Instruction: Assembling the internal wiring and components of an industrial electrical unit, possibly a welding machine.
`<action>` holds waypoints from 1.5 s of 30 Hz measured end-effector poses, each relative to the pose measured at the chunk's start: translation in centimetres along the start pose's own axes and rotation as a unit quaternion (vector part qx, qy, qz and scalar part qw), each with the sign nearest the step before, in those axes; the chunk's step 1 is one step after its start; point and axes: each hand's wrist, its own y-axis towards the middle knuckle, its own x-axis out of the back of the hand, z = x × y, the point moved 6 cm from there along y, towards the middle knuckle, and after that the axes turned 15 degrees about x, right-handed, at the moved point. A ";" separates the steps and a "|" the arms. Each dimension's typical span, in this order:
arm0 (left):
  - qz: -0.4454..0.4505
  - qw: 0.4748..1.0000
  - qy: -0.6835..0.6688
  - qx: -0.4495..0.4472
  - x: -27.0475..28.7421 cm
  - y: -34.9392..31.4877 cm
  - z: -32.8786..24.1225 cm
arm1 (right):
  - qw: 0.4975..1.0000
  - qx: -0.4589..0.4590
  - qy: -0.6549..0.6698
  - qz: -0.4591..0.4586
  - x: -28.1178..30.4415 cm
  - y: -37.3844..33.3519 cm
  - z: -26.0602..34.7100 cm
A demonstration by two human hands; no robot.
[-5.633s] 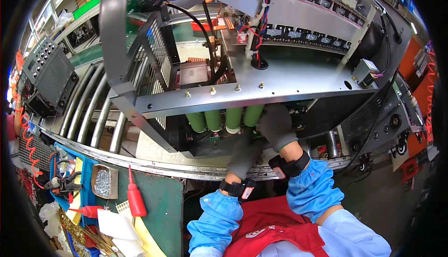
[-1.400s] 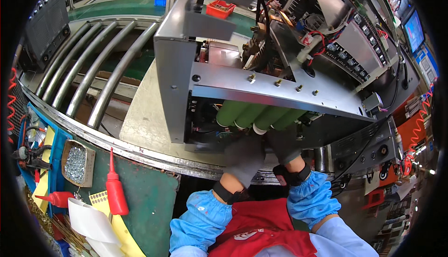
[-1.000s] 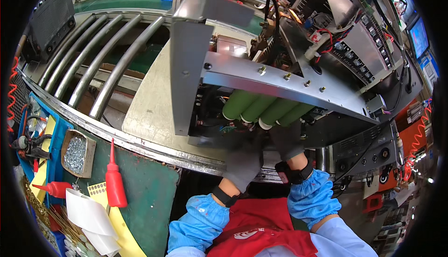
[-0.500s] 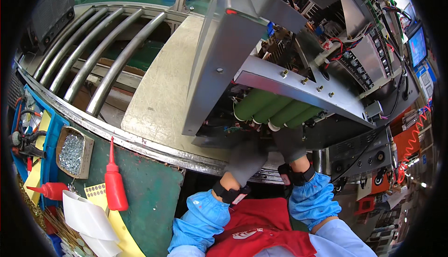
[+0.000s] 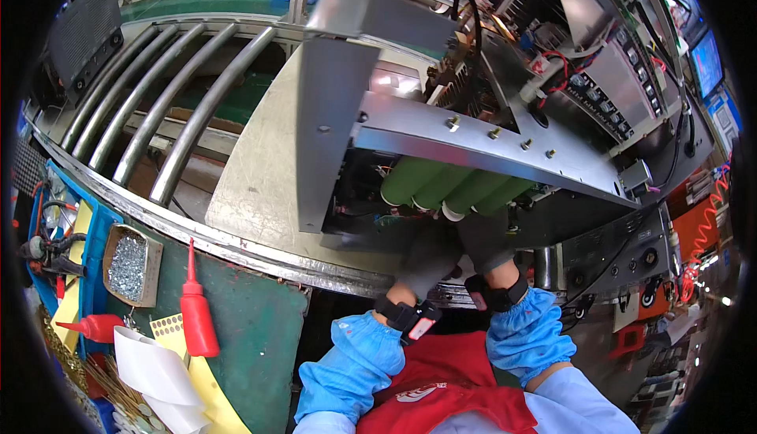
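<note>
A large grey metal chassis stands in front of me, its side frame open. Several green cylinders lie side by side beneath its crossbar, from which a row of brass-coloured bolts sticks up. Both hands reach under these cylinders in dark grey gloves. My left hand is at the lower edge of the chassis; my right hand is just to its right, directly below the cylinders. The fingers of both are hidden in shadow and behind the cylinders, so what they touch cannot be made out.
A roller conveyor runs to the left, beside a pale board under the chassis. On the green bench are a red squeeze bottle, a box of small metal fasteners and a blue tool bin. A dark unit stands right.
The chassis's upper part has shifted left in view, with the crossbar and cylinders lower and slightly left. My left wrist has moved a little right and up; my right hand stays nearly in place.
</note>
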 end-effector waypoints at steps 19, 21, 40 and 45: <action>-0.191 0.963 0.181 -0.055 2.0 -1.4 -3.4 | 0.993 -0.096 0.032 -0.058 -0.8 -0.5 -0.8; -0.190 0.938 0.265 -0.123 1.3 -1.6 -2.8 | 0.994 -0.095 0.031 -0.041 -0.8 -0.5 -1.0; -0.281 0.891 0.354 -0.051 3.7 -4.2 -4.4 | 0.994 -0.063 -0.036 0.083 -1.4 -2.1 -1.1; -0.315 0.891 0.315 -0.088 4.2 -4.2 -4.3 | 0.999 -0.007 -0.033 0.038 -1.2 -1.1 -0.3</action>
